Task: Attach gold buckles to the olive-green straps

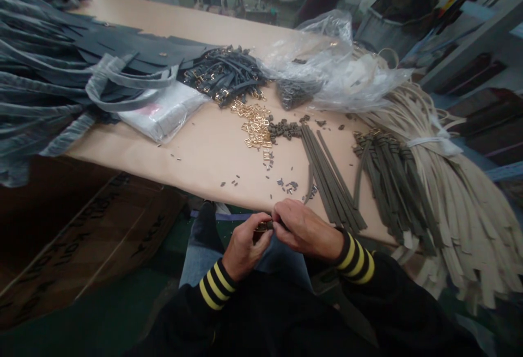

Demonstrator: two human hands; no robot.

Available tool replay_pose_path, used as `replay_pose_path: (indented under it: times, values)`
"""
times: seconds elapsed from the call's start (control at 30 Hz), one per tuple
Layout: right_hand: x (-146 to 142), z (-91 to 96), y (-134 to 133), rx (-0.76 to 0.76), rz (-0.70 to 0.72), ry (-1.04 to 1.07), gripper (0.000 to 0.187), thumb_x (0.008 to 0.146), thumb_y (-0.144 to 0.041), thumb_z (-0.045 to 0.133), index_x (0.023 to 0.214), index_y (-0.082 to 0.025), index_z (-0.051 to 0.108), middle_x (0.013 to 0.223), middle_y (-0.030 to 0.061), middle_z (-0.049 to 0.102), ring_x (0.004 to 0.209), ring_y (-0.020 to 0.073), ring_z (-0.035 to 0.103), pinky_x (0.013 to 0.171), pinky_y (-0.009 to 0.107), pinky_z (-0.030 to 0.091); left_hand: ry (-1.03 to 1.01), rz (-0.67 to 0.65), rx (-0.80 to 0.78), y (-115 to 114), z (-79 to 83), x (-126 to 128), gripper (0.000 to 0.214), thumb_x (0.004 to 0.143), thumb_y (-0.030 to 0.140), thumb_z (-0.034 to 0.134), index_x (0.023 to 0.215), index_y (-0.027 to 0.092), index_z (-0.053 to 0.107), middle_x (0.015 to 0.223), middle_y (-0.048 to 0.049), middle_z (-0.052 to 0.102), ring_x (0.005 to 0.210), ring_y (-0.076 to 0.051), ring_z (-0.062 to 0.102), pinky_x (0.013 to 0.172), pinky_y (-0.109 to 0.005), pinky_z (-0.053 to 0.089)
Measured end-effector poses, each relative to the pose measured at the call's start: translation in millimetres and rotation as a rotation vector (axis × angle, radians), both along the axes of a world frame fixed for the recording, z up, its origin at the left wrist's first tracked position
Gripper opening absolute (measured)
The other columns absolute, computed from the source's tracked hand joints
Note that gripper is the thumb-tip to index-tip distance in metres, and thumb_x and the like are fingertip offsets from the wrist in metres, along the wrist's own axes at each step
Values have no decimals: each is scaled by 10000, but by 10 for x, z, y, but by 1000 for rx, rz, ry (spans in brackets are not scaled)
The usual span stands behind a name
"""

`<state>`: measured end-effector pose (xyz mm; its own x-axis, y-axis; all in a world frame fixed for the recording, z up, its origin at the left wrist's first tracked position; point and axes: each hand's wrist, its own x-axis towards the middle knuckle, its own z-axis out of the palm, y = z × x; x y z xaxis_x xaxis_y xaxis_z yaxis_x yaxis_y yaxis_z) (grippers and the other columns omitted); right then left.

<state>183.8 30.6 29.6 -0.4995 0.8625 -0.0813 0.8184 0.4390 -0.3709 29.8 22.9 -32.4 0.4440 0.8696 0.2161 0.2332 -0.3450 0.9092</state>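
Observation:
Just off the table's front edge, my left hand (245, 243) is closed on a small buckle (263, 227) with gold edges and dark olive strap material on it. My right hand (306, 230) meets it from the right, fingers pinched at the same piece; their exact hold is hidden. Beyond the hands lie tiny dark metal clips (291, 186), scattered about. Farther back is a heap of gold buckle frames (257, 128), touching a pile of small olive loops (286, 128). Flat olive straps (327, 177) lie in a row to the right of the clips.
Bundled olive straps with buckles (379, 177) and long beige strips (461, 199) hang over the right edge. Dark buckled straps (224, 73), plastic bags (327, 68) and grey straps (36, 79) cover the back and left. A cardboard box (81, 237) stands below left.

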Motion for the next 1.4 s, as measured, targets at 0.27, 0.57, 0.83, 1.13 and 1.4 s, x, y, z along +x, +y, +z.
replay_pose_path:
  times: [0.27, 0.57, 0.83, 1.13, 1.4]
  values:
    - [-68, 166, 75, -19, 65, -194, 123, 761, -180, 399, 789, -120, 503, 695, 75, 576, 640, 183, 524, 581, 277, 343, 78, 45, 198, 86, 143, 9, 128, 693, 68, 465, 773, 169, 468, 681, 4, 459, 599, -98, 461, 536, -199, 421]
    - [-148, 390, 106, 8, 47, -260, 139, 760, -168, 378, 793, -119, 505, 708, 85, 597, 591, 179, 539, 515, 267, 292, 21, 35, 187, 91, 230, -5, 230, 713, 88, 457, 924, 174, 426, 828, -38, 473, 711, -118, 493, 626, -238, 450]
    - [-133, 684, 60, -139, -25, -105, 48, 696, -141, 441, 706, -144, 488, 589, 24, 540, 528, 119, 468, 497, 220, 277, -9, -24, 360, 80, 452, -94, 156, 713, 63, 467, 819, 177, 458, 798, -38, 479, 636, -91, 480, 560, -192, 428]
    - [-154, 626, -128, -160, -17, -125, 50, 698, -133, 433, 702, -141, 482, 565, 19, 518, 498, 115, 450, 478, 224, 258, 77, -164, -52, 2, 536, -190, 35, 732, 149, 445, 703, 168, 443, 630, 24, 426, 563, -87, 404, 535, -199, 374]
    - [-207, 314, -343, -179, -29, -150, 82, 739, -144, 383, 781, -135, 453, 619, 51, 577, 518, 157, 521, 481, 255, 258, 149, -205, -364, -154, 487, -195, 158, 772, 227, 405, 855, 163, 524, 713, -13, 497, 662, -129, 467, 610, -237, 393]
